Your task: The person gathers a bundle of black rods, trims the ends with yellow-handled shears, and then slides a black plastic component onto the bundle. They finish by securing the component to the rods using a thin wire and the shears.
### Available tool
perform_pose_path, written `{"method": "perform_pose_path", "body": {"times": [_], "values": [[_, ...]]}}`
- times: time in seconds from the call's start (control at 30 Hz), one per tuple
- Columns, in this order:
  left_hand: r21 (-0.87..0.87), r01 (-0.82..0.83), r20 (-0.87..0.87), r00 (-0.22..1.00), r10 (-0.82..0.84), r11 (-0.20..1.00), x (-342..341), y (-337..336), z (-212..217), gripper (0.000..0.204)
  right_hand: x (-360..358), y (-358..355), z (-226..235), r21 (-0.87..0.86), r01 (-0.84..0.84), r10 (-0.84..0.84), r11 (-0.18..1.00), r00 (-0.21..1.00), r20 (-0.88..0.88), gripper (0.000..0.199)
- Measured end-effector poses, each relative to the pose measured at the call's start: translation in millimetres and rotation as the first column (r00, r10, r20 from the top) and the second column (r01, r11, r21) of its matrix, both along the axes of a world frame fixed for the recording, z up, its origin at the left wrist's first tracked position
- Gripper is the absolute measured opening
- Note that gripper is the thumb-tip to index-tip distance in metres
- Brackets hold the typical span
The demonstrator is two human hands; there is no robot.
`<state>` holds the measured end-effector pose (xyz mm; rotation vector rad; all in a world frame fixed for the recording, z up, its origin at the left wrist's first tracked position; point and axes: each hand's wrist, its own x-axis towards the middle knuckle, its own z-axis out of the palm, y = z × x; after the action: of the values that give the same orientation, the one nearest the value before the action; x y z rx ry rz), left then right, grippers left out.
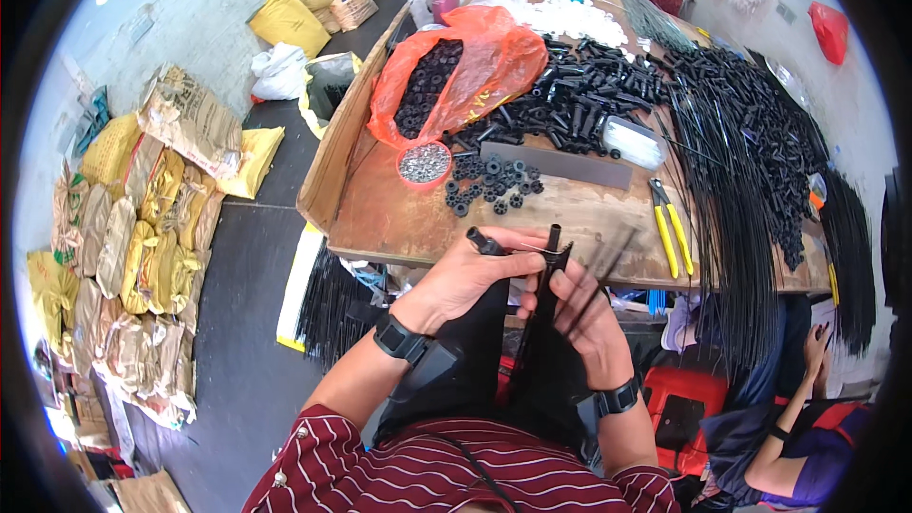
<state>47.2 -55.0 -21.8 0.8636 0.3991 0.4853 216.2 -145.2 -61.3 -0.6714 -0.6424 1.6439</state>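
Note:
My two hands meet over my lap at the table's front edge. My left hand (458, 277) is closed round a short black plastic tube (485, 243), its thumb and fingertips reaching the black parts in the middle. My right hand (591, 318) is closed on a slim black tube (554, 239) that points up, with a thin pale wire across its top. Thin dark rods beside the right fingers are smeared by motion. Nearest on the table lie several black ribbed rings (496, 180) and a red-rimmed round tub (425, 165) of small silvery pieces.
A red plastic bag (513, 47) of black parts lies on the wooden table (380, 218). Behind a grey bar (560, 164) are heaped black tubes (608, 85). Yellow-handled pliers (672, 228) and long black rods (727, 218) lie right. Another person (807, 461) sits lower right.

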Motion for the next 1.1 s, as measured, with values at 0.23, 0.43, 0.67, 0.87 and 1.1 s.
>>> {"method": "perform_pose_path", "body": {"times": [0.23,0.43,0.67,0.87,1.1], "values": [[0.062,-0.207,0.078,0.976,0.202,0.976,-15,28,-4,0.046,-14,-4,1,-0.103,0.015,-0.018,0.995,0.999,-0.029,0.029],[-0.176,-0.029,0.079,0.996,0.044,0.984,-9,22,-5,0.060,-34,-1,7,-0.096,-0.139,0.140,0.986,0.990,0.005,0.028],[0.042,-0.069,-0.026,0.997,0.070,0.997,-4,13,-10,0.055,-34,0,8,-0.123,-0.121,0.125,0.985,0.992,0.027,0.025],[0.076,-0.173,0.014,0.985,0.173,0.982,-17,13,-11,0.039,-29,0,7,-0.117,-0.086,0.090,0.989,0.995,0.033,0.025],[0.059,-0.158,0.064,0.986,0.155,0.986,-17,12,-10,0.041,-30,0,8,-0.127,-0.080,0.085,0.989,0.996,0.030,0.026]]}}
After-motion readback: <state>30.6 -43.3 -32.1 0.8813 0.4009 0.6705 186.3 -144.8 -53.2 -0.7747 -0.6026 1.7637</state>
